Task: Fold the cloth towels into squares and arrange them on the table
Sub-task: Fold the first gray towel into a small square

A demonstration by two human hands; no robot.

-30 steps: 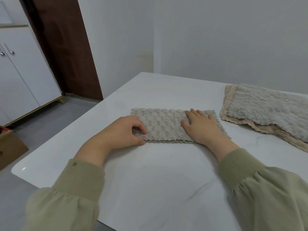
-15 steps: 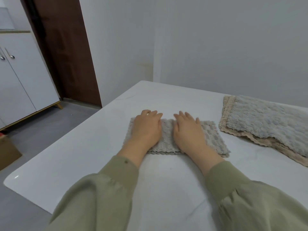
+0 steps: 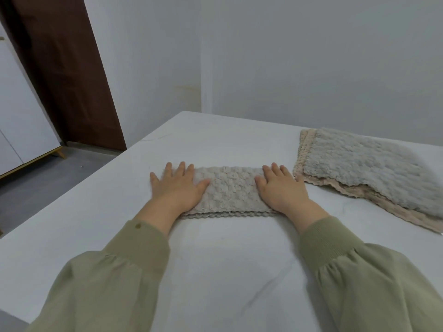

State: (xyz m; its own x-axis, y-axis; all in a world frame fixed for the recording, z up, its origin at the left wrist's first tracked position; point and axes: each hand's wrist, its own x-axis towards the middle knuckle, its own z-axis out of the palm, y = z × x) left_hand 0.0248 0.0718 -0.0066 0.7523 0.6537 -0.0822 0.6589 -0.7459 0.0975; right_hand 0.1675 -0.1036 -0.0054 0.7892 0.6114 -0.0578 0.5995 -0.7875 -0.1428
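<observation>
A grey-beige textured towel (image 3: 230, 190), folded into a long strip, lies flat on the white table (image 3: 215, 271) in front of me. My left hand (image 3: 178, 186) presses palm-down on its left end, fingers spread, partly over the table. My right hand (image 3: 280, 188) lies flat on its right end, fingers apart. Neither hand grips anything. A pile of unfolded towels (image 3: 369, 168), pale grey on top of beige ones, sits at the right of the table, just beyond my right hand.
The table's left edge runs diagonally from the far corner toward me, with grey floor (image 3: 48, 183) below. A brown door (image 3: 64, 68) and a white cabinet (image 3: 19, 116) stand at the left. Pale walls close off the far side.
My hands, which were side by side at the middle of the towel, have slid apart to its two ends. One second ago the left hand pinched the towel's left edge.
</observation>
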